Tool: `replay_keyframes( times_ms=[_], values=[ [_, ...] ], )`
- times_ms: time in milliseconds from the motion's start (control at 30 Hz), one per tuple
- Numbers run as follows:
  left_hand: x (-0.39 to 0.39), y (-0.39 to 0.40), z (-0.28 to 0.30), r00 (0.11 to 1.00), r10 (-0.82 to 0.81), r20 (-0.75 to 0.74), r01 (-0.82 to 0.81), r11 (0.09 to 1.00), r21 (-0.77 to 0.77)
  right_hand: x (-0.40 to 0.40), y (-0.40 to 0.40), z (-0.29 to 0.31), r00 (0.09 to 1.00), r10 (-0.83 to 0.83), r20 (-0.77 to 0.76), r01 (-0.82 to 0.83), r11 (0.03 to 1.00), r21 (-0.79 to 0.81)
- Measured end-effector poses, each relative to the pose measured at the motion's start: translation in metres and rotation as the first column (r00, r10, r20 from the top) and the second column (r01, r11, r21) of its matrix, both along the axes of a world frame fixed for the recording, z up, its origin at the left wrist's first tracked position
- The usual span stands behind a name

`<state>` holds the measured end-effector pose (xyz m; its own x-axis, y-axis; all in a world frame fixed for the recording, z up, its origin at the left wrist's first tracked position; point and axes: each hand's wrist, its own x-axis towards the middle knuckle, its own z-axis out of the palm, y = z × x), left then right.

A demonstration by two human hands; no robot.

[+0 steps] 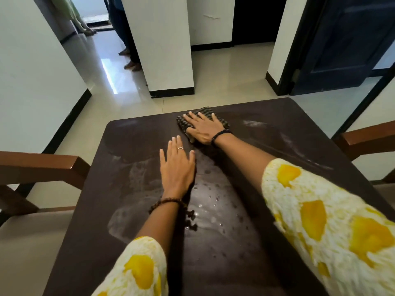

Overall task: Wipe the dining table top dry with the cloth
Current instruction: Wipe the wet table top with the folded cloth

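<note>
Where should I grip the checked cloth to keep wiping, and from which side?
Take the checked cloth from above with a flat palm, as the right hand does now: it lies folded flat near the far edge of the dining table, so there's no raised edge to pinch. Press down and probably pull toward the water drops nearer you. The left hand lies flat on the tabletop.

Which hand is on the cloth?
The right hand, pressing flat on the checked cloth near the far edge; the left hand rests bare on the table top.

Dark-checked cloth [186, 124] — brown table [132, 146]
</note>
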<state>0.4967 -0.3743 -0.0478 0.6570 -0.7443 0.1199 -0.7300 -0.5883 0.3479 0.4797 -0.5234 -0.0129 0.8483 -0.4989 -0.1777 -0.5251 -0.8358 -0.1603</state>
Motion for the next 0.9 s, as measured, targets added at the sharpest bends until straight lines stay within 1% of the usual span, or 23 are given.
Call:
replay_keyframes(
  times_ms=[100, 233, 367, 400, 467, 500, 567, 667, 767, 833, 900],
  values=[
    [0.000, 0.001, 0.000, 1.000, -0.006, 0.012, 0.006, 1.000, 0.023, -0.010, -0.029, 0.001, 0.998, -0.056, -0.002, 0.056, 0.998, 0.007],
    [-0.002, -0.002, 0.004, 1.000, -0.020, 0.003, 0.020, 1.000, 0.019, -0.058, -0.087, 0.005, 0.973, -0.230, 0.007, 0.230, 0.973, 0.013],
    [-0.006, -0.004, 0.004, 1.000, -0.007, 0.017, 0.007, 1.000, 0.011, -0.107, -0.124, 0.002, 0.890, -0.455, 0.011, 0.454, 0.890, 0.036],
    [-0.006, -0.005, 0.005, 1.000, -0.007, 0.022, 0.007, 1.000, 0.011, -0.110, -0.124, 0.002, 0.869, -0.496, 0.008, 0.495, 0.868, 0.037],
    [-0.007, -0.006, 0.004, 1.000, -0.004, 0.024, 0.004, 1.000, 0.008, -0.102, -0.116, 0.000, 0.851, -0.525, 0.010, 0.524, 0.851, 0.022],
    [-0.007, -0.007, 0.004, 1.000, -0.004, 0.023, 0.003, 1.000, 0.011, -0.093, -0.109, 0.000, 0.858, -0.514, 0.013, 0.514, 0.858, 0.023],
    [-0.009, -0.006, 0.004, 1.000, -0.003, 0.020, 0.002, 1.000, 0.017, -0.070, -0.090, -0.002, 0.899, -0.438, 0.020, 0.437, 0.899, 0.012],
    [-0.006, -0.005, 0.005, 1.000, -0.003, 0.011, 0.003, 1.000, 0.019, -0.030, -0.045, -0.001, 0.965, -0.262, 0.033, 0.262, 0.965, -0.010],
    [-0.005, -0.005, 0.008, 1.000, -0.007, -0.023, 0.007, 1.000, 0.006, -0.011, -0.003, -0.001, 0.996, -0.077, 0.054, 0.078, 0.997, -0.016],
    [-0.007, -0.005, 0.010, 1.000, -0.004, -0.029, 0.004, 1.000, 0.003, -0.018, -0.003, -0.002, 0.998, -0.017, 0.061, 0.018, 1.000, -0.013],
    [-0.007, -0.005, 0.011, 1.000, 0.000, -0.025, 0.000, 1.000, 0.002, -0.034, -0.025, -0.002, 0.998, -0.025, 0.065, 0.027, 0.999, -0.023]
  ],
)
